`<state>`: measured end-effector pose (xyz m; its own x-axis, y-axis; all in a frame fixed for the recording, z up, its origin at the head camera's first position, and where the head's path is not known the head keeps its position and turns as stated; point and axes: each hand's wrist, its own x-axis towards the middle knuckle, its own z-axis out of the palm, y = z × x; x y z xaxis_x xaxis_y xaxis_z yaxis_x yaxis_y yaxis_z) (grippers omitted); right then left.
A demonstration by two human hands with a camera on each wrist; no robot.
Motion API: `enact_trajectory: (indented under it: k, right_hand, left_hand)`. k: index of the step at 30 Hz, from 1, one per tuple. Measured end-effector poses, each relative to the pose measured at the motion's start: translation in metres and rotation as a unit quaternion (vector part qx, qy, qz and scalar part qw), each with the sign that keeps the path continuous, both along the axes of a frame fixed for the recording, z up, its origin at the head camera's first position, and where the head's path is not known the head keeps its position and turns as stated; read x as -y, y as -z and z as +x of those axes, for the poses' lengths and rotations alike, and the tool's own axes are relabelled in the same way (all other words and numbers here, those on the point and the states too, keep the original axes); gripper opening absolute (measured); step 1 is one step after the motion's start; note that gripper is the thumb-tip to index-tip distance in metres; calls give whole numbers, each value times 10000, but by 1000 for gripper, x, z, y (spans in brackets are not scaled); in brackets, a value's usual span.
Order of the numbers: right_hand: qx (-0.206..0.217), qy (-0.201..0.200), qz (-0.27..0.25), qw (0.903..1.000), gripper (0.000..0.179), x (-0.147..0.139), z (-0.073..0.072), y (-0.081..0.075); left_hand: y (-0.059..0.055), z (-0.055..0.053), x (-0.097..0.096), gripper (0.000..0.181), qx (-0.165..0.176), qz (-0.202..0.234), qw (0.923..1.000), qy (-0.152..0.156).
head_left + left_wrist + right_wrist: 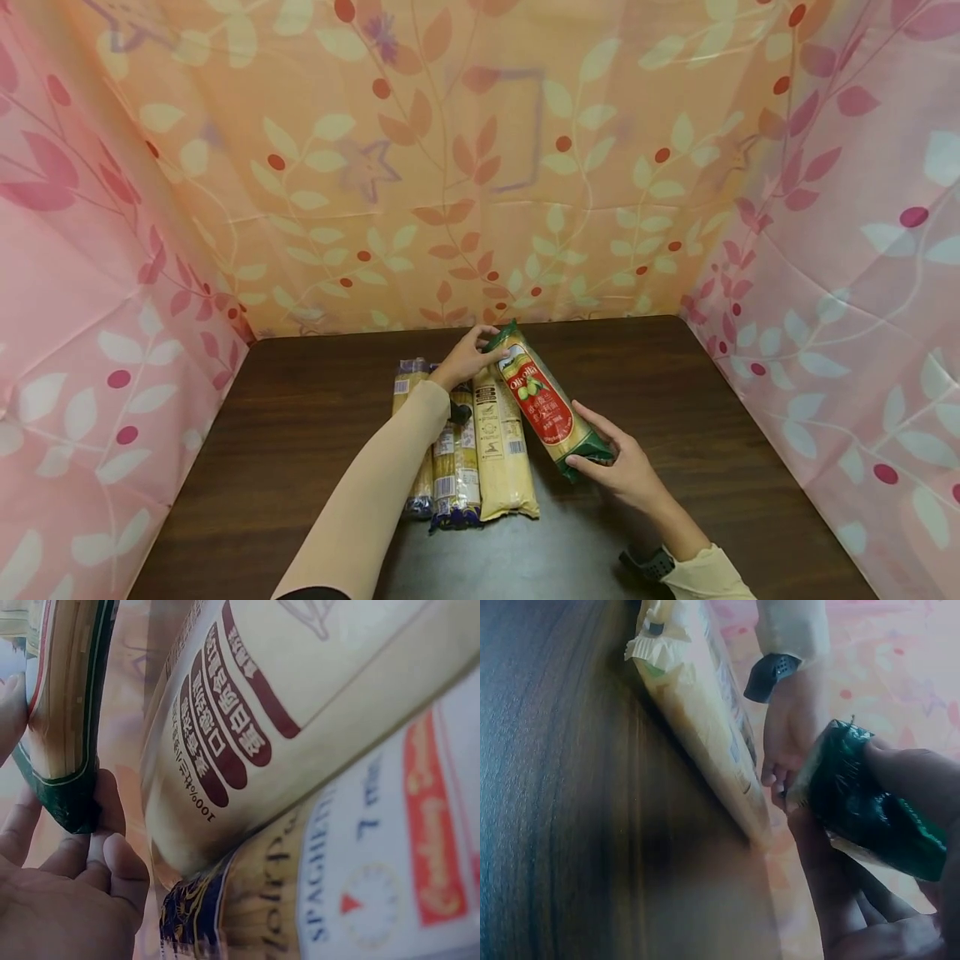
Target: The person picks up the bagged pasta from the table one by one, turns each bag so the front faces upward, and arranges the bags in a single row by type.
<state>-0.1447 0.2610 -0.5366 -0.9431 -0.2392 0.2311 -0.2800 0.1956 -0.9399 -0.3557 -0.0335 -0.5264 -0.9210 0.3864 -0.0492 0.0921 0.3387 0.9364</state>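
Observation:
A spaghetti pack [546,402] with a red label and green ends is held slantwise above the table, in both hands. My left hand [467,360] grips its far end; in the left wrist view the fingers curl round the green tip [71,799]. At the near end my right hand [628,468] holds the pack between thumb and fingers, and the right wrist view shows the crinkled green wrapper [862,806]. Just left of it lies a cream pasta pack [504,475]. Beside that are two clear-and-blue spaghetti packs, one in the middle [456,479] and one [408,383] partly hidden by my left arm.
The packs lie side by side on a dark wooden table [315,417]. Patterned curtains, orange at the back [450,167] and pink at both sides, stand close round the table edges. A dark band [652,565] is on my right wrist.

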Motion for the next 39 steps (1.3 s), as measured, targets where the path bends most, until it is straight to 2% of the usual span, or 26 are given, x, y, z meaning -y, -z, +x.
enact_trajectory:
  k: [7, 14, 21, 24, 28, 33, 39]
  right_hand:
    - [124, 133, 234, 9996, 79, 2, 1, -2]
    - [48, 241, 278, 9993, 72, 2, 4, 2]
    - [468, 305, 242, 9981, 76, -1, 7, 6]
    - [581, 227, 158, 9979, 78, -2, 8, 9]
    - [605, 235, 99, 9978, 77, -2, 10, 12]
    - [597, 300, 43, 9978, 77, -1, 12, 14]
    - [635, 453, 74, 9969, 77, 1, 13, 13]
  left_hand:
    - [1, -5, 2, 57, -67, -69, 9999, 55]
    - [-8, -2, -4, 64, -100, -333, 9993, 134]
    - [-19, 2, -11, 64, -122, -408, 9977, 523]
    - [-20, 2, -13, 64, -33, -389, 9967, 708]
    - [-18, 2, -14, 65, -21, -353, 9961, 803]
    - [-13, 2, -19, 64, -52, -281, 9977, 610]
    - [-8, 3, -26, 63, 41, 16, 9991, 421]
